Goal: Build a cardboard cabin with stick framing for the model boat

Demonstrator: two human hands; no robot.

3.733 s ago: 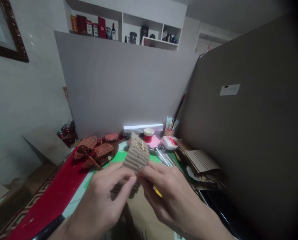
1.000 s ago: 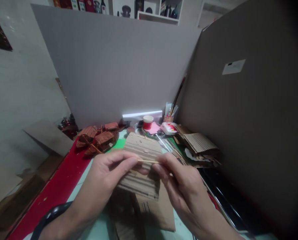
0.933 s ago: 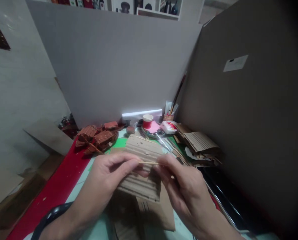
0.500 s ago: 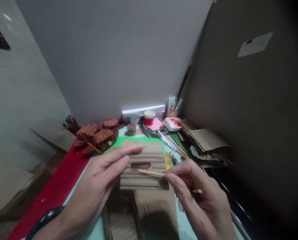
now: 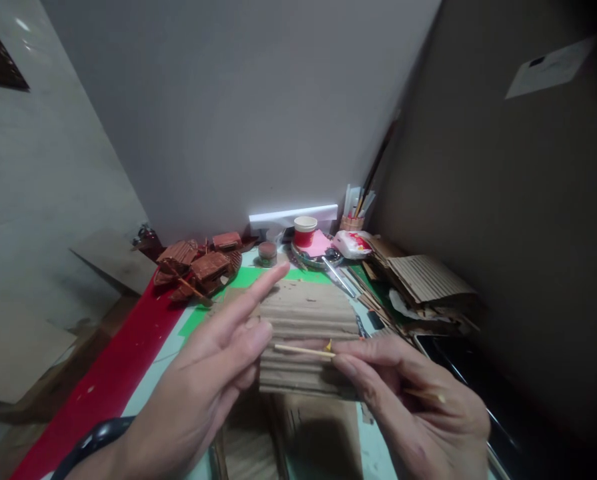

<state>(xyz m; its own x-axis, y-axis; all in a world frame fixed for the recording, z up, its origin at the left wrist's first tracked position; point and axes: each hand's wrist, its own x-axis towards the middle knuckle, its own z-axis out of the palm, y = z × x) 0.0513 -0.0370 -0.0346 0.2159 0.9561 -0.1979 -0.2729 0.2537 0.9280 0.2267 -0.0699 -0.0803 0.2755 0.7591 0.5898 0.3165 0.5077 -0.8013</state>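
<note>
A corrugated cardboard piece (image 5: 311, 313) with a cut-out slot is held up in front of me. My left hand (image 5: 213, 360) grips its left edge, thumb on the near side and index finger stretched upward. Between the thumb and index finger of my right hand (image 5: 408, 393) is a thin wooden stick (image 5: 303, 350), its tip pointing left across the slot. The right fingers overlap the piece's right edge; whether they touch it is unclear. Below lies more brown cardboard (image 5: 323, 427).
Reddish-brown model pieces (image 5: 211, 267) sit at the back left. A red and white cup (image 5: 305, 231), a small jar (image 5: 267, 254) and a white packet (image 5: 352, 245) stand at the back. Stacked cardboard (image 5: 431, 279) and a black glossy object (image 5: 478, 380) lie right.
The cardboard piece and both hands have shifted slightly right in view. My left index finger has lifted off the piece and points upward. The view has turned slightly.
</note>
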